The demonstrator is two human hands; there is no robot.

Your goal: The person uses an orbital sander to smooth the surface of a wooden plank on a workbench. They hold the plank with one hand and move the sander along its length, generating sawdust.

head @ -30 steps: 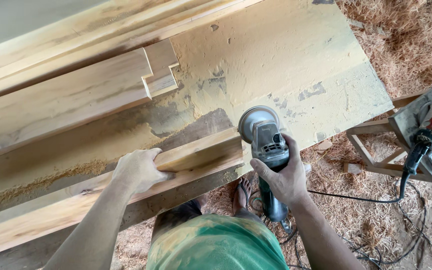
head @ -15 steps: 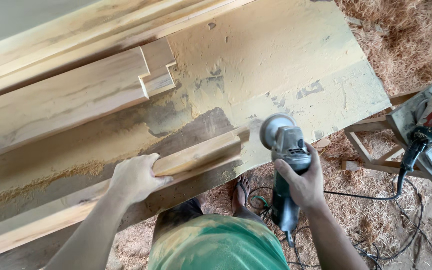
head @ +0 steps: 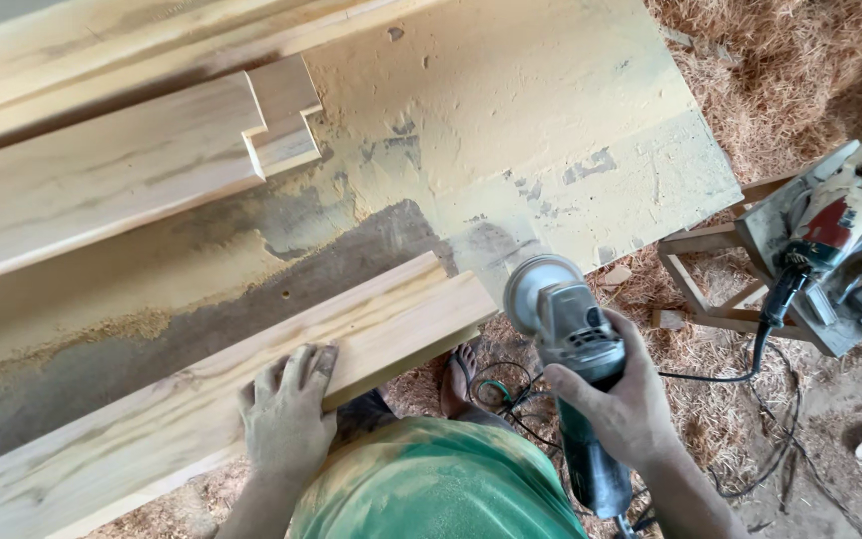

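Left hand [head: 286,419] presses flat on the pale grooved wooden plank [head: 251,384]; right hand [head: 626,399] grips the grey angle grinder [head: 566,334], clear of the plank end; sanding appears unfinished.

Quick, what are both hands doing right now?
Left hand: open, pressing flat on the plank.
Right hand: closed around the grinder.
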